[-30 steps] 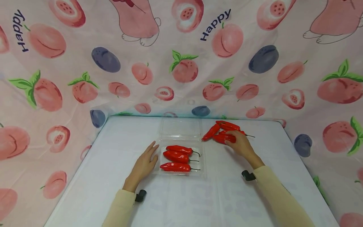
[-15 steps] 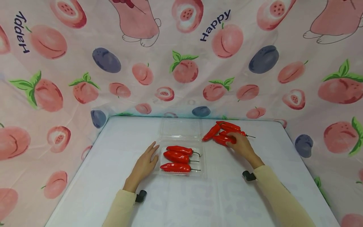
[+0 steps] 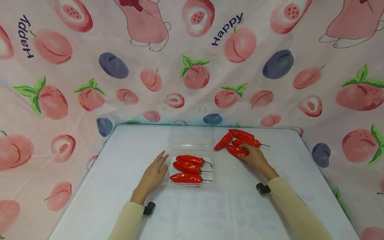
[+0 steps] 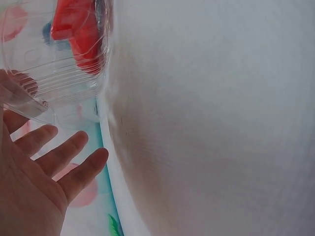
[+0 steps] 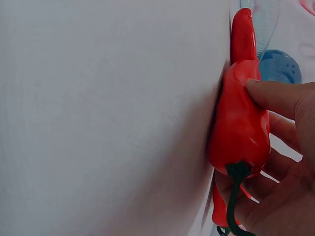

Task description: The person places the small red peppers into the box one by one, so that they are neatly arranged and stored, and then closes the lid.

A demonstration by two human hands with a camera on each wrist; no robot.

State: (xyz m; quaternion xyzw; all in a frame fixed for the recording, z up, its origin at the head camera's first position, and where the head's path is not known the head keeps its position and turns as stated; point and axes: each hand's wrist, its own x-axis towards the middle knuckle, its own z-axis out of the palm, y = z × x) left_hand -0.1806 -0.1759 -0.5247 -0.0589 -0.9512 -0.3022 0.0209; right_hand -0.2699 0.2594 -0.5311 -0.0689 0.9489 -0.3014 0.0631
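Note:
My left hand [image 3: 153,175] rests at the left side of a clear plastic clamshell box [image 3: 214,181], its fingers spread and extended. In the left wrist view the thumb side of that hand [image 4: 34,191] touches the box wall [image 4: 64,81]. Three red chili peppers [image 3: 186,178] lie side by side inside the box, stems to the right. My right hand [image 3: 255,158] grips another red pepper [image 3: 235,151] at the pile on the right. The right wrist view shows thumb and fingers around this pepper [image 5: 238,118], with its dark green stem hanging toward the palm.
Three more red peppers, one of them slanting [image 3: 223,141], lie behind the right hand near the table's back edge. The box's clear lid [image 3: 192,136] lies folded open toward the back. A fruit-print cloth [image 3: 168,66] hangs behind the white table [image 3: 120,150].
The gripped pepper has turned and shifted slightly toward me, apart from the one behind it. My right hand has moved a little the same way. The left hand stays at the box.

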